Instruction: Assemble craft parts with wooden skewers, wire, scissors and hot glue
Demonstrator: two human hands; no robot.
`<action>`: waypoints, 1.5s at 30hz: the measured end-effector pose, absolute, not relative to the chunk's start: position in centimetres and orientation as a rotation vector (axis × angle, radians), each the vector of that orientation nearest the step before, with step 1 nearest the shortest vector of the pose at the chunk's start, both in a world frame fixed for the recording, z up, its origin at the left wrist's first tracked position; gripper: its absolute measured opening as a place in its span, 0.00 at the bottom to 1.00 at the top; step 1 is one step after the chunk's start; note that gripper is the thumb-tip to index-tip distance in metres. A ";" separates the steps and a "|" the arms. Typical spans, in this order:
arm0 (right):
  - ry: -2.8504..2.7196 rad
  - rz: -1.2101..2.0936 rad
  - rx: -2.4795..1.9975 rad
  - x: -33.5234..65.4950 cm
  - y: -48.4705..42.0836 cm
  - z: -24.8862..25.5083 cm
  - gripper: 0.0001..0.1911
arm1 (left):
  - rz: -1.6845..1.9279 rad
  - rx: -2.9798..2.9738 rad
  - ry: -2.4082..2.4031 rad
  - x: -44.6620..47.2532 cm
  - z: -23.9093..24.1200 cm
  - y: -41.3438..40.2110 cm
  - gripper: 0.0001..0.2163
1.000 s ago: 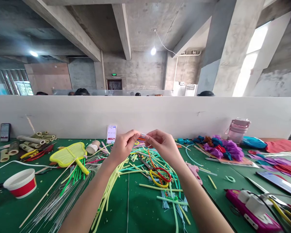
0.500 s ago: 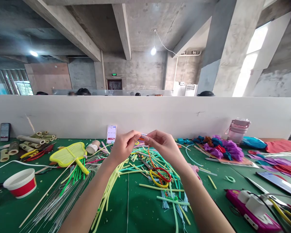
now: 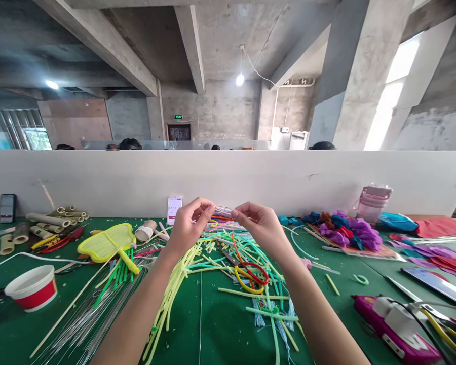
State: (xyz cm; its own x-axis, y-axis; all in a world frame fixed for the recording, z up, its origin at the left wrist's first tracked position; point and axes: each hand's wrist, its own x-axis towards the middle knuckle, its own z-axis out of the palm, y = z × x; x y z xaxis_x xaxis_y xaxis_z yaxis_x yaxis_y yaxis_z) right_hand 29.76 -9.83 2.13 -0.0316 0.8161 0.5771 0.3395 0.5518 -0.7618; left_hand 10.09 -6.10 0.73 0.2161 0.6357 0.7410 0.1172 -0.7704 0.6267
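Note:
My left hand [image 3: 189, 226] and my right hand [image 3: 259, 224] are raised above the green table [image 3: 220, 329], fingertips nearly meeting. Both are pinched on a short thin pale piece [image 3: 223, 210] held between them; it is too small to name. Beneath them lies a tangle of coloured plastic tubes [image 3: 228, 258] in green, yellow, teal and orange. Scissors with red and yellow handles [image 3: 251, 276] rest in that pile.
A white partition [image 3: 228, 177] closes the table's far side, with a phone [image 3: 174, 209] leaning on it. Left: yellow swatter [image 3: 106, 242], paper rolls [image 3: 51, 219], red-and-white bowl [image 3: 32, 288], wire bundle [image 3: 83, 319]. Right: purple and blue flower pieces [image 3: 345, 230], pink bottle [image 3: 372, 203], pink glue gun [image 3: 395, 329].
Both hands have risen slightly and drawn a little apart while still pinching the small piece. Nothing on the table has moved.

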 end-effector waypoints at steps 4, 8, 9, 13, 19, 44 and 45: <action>-1.622 0.503 -1.008 29.7 -9.6 2.0 0.21 | 1.585 2.103 0.734 10.1 0.8 -6.1 0.11; -1.631 0.497 -1.006 29.7 -9.7 2.0 0.20 | 1.553 2.166 0.787 10.1 0.9 -6.0 0.11; -1.636 0.492 -1.006 29.7 -9.7 2.0 0.20 | 1.542 2.176 0.797 10.0 0.9 -6.0 0.11; -1.637 0.465 -1.017 29.7 -9.8 2.1 0.20 | 1.521 2.193 0.812 10.0 0.9 -5.9 0.12; -1.615 0.468 -1.026 29.8 -9.7 2.1 0.19 | 1.429 2.164 0.785 9.8 1.1 -5.9 0.13; -1.675 1.089 -0.839 30.2 -8.6 1.1 0.22 | 1.753 1.396 0.606 10.7 0.6 -4.9 0.12; -1.670 1.140 -0.816 30.0 -8.6 1.0 0.21 | 1.767 1.375 0.601 10.6 0.7 -4.8 0.12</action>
